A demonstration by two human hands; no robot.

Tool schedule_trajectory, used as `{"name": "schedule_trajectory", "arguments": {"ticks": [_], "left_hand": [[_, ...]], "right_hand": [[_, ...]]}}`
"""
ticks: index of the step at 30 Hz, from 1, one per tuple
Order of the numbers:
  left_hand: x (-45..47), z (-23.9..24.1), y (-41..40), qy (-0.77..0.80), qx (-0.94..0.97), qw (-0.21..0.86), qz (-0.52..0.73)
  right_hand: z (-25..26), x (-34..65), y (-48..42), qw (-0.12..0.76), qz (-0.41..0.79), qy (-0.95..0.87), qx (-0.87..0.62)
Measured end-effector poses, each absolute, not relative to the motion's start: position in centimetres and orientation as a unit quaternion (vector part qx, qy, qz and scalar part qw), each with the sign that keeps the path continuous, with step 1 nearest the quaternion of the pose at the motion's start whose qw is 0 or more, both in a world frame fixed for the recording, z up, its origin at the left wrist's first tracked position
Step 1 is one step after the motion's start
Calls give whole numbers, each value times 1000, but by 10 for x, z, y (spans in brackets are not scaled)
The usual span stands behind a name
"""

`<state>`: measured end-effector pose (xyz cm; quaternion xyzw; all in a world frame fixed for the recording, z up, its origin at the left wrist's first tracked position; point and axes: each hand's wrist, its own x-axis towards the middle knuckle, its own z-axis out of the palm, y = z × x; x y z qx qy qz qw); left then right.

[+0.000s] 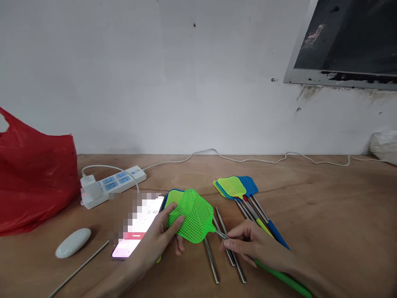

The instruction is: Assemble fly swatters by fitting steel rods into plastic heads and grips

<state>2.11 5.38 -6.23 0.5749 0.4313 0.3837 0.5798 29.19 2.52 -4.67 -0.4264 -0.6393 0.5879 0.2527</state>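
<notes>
A green fly swatter with a perforated square head is held between my two hands. My left hand pinches the left edge of its head, thumb on top. Close to where the head joins the shaft, my right hand grips the thin metal rod; the green handle comes out beneath the right wrist. Behind the green head, a yellow swatter head and a blue edge show partly. Several loose metal rods lie on the table between and below my hands.
Several assembled fly swatters, yellow and blue, lie in a pile at right. On the left are a lit phone, a power strip with a plugged-in charger, a white mouse-shaped object and a red plastic bag. A cable runs along the wall.
</notes>
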Motion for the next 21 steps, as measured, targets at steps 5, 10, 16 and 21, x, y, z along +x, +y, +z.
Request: {"name": "schedule_trajectory", "arguments": {"ticks": [5, 10, 16, 21], "left_hand": [[23, -62, 53, 418, 580, 589, 378], [25, -46, 50, 422, 589, 585, 363], [21, -32, 55, 419, 617, 498, 442], [17, -35, 53, 457, 702, 230, 495]], "right_hand": [[-46, 292, 25, 255, 587, -644, -418], [-42, 293, 28, 240, 597, -643, -415], [-21, 301, 28, 251, 568, -636, -457], [-18, 306, 24, 262, 513, -656, -488]]}}
